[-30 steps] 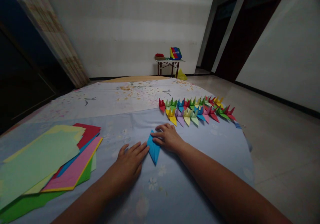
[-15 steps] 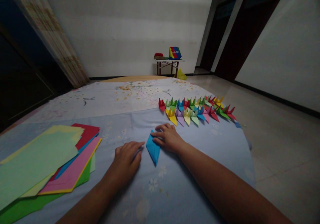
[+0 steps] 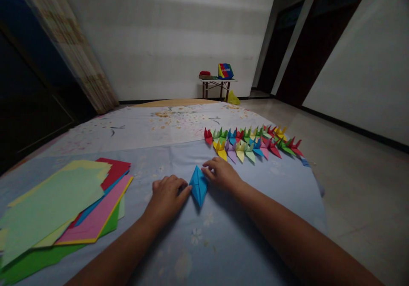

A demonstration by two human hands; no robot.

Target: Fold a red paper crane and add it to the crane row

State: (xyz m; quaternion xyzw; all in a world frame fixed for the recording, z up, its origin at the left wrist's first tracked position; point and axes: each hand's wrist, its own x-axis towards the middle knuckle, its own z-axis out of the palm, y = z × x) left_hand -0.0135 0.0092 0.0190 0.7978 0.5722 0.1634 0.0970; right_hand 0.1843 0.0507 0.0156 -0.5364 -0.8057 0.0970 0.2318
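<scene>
Below, blue paper (image 3: 198,186) lies on floral tablecloth (image 3: 179,239); beyond, a white wall (image 3: 169,34).

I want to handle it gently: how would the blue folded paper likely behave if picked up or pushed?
The blue folded paper is probably light, being only a small paper form. Its layered, creased folds suggest it is fairly stiff, though pressure could crumple it. Lying low on the tablecloth, it would likely slide rather than roll.

Both forearms (image 3: 281,228) are bare, tapering toward the left grip (image 3: 166,195) and right grip (image 3: 223,174), likewise bare
</scene>
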